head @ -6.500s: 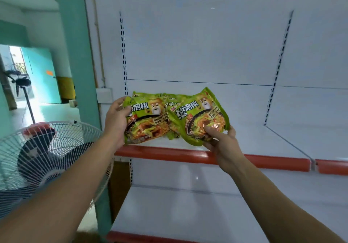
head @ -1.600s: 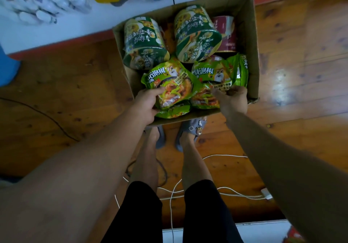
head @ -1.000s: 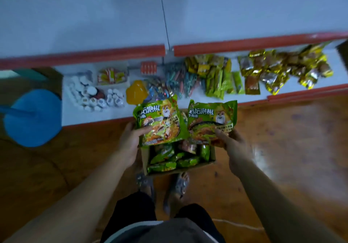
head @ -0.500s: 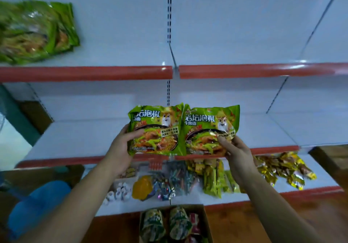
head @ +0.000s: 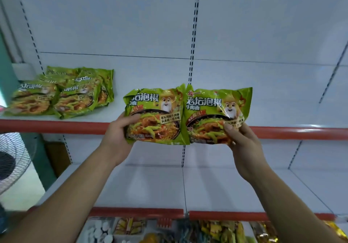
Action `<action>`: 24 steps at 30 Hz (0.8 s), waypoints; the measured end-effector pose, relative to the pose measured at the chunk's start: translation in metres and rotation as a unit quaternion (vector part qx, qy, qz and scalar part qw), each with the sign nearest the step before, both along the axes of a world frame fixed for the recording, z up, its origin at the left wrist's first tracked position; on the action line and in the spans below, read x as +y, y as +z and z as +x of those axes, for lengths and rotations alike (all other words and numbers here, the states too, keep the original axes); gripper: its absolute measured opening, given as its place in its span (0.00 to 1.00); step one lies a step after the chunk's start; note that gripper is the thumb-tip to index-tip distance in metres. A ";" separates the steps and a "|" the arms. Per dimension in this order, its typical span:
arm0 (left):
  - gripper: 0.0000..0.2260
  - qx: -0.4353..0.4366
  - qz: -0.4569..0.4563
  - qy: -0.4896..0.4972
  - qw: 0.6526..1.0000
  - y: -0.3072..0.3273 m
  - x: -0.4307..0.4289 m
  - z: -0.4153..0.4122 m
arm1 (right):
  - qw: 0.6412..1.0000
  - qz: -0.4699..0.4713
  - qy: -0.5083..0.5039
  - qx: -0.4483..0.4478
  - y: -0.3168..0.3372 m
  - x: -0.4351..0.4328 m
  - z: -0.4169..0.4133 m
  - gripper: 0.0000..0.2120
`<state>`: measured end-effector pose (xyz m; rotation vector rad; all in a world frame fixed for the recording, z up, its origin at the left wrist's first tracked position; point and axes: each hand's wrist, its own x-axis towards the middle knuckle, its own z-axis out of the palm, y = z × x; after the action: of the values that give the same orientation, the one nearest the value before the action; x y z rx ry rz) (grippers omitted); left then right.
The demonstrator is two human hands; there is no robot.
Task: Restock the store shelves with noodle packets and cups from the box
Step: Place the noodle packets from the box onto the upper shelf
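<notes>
**Inspector:** Report the state of each hand and the position of the load.

**Operator:** The left hand (head: 120,135) gripped the left noodle packet (head: 154,114) at its lower left edge, with the thumb across the printed front and the fingers curled behind. The right hand (head: 243,143) pinched the right noodle packet (head: 216,111) at its lower right corner. Its thumb was on the front, and the other fingers were hidden behind the wrapper. Both packets were held upright and side by side, with their inner edges touching or slightly overlapping. They were in the air in front of the red rail of the upper shelf (head: 282,114). Neither rested on the deck. The box was out of view.

**Inspector:** What stock was already on that shelf?

**Operator:** A loose pile of matching green packets (head: 75,99) lay at the left end. Several overlapped, and the foremost ones were near the front rail.

**Inspector:** List the probable faults from this position.

**Operator:** Three, by judgement.
1. Each packet was held at one edge only. The glossy film is likely slippery, so a packet could slide out and drop towards the lower shelf (head: 235,186).
2. A hard squeeze would probably crush the noodle block inside.
3. The pile was not squared up. Pushing new packets against it could shove it sideways or tip its front packets over the rail.

Setting the packets down flat, just beside the pile, should limit all three.
</notes>
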<state>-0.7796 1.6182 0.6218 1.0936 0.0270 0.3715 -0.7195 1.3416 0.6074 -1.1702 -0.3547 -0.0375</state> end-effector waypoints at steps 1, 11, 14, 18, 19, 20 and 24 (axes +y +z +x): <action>0.21 -0.001 -0.002 0.005 1.000 0.005 0.009 0.007 | 1.000 -0.003 -0.001 -0.004 0.006 0.008 0.007 0.18; 0.09 0.034 -0.009 0.047 0.998 0.041 0.102 0.114 | 0.998 -0.038 -0.049 0.001 0.055 0.112 0.101 0.08; 0.07 0.073 0.001 0.059 0.996 0.044 0.129 0.149 | 0.997 -0.049 -0.060 0.021 0.056 0.143 0.133 0.07; 0.06 0.114 0.037 0.075 0.990 0.042 0.153 0.189 | 0.991 -0.082 -0.094 0.057 0.048 0.175 0.174 0.09; 0.05 0.123 0.053 0.079 0.988 0.039 0.156 0.198 | 0.989 -0.086 -0.101 0.064 0.047 0.182 0.182 0.10; 0.05 0.132 0.066 0.086 0.985 0.037 0.158 0.206 | 0.988 -0.091 -0.106 0.069 0.045 0.188 0.189 0.10; 0.15 0.161 0.107 0.126 0.973 0.028 0.161 0.235 | 0.984 -0.121 -0.102 0.078 0.040 0.207 0.207 0.06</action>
<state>-0.5441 1.7788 0.6495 1.3605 0.4260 0.4264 -0.5130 1.5488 0.6476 -1.4379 -0.1010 -0.0839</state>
